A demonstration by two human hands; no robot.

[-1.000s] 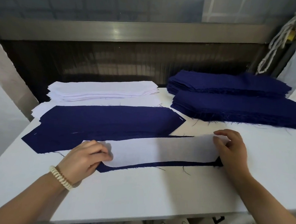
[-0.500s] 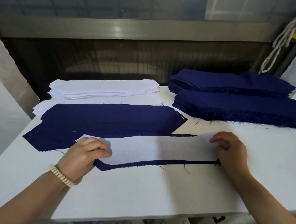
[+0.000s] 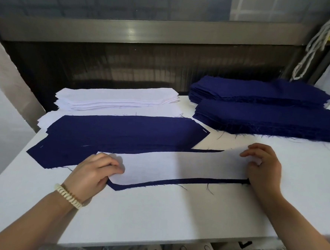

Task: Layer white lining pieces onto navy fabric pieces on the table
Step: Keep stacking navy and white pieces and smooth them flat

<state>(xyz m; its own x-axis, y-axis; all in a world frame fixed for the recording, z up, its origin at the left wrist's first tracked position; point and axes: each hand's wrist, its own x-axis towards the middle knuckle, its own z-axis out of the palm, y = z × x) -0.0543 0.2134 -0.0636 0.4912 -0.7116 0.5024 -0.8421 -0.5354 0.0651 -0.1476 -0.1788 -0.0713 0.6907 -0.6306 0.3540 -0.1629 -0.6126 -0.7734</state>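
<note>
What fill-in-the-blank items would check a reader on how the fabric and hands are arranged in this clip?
1. The white lining piece lies on a ____ fabric piece.
2. The bracelet is on the ____ wrist.
3. The right hand holds the lining's ____ end.
4. The white stack sits ____ of the navy stacks.

Answers: navy; left; right; left

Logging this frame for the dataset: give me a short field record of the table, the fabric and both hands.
surface: white table
active piece: white lining piece lying on a navy piece, navy edge showing along the near side
left hand: left hand on the lining's left end
right hand: right hand on the lining's right end
finished or waiting: navy pieces spread behind
supply: white lining stack back left; navy stacks back right
wrist: beaded bracelet, left
</note>
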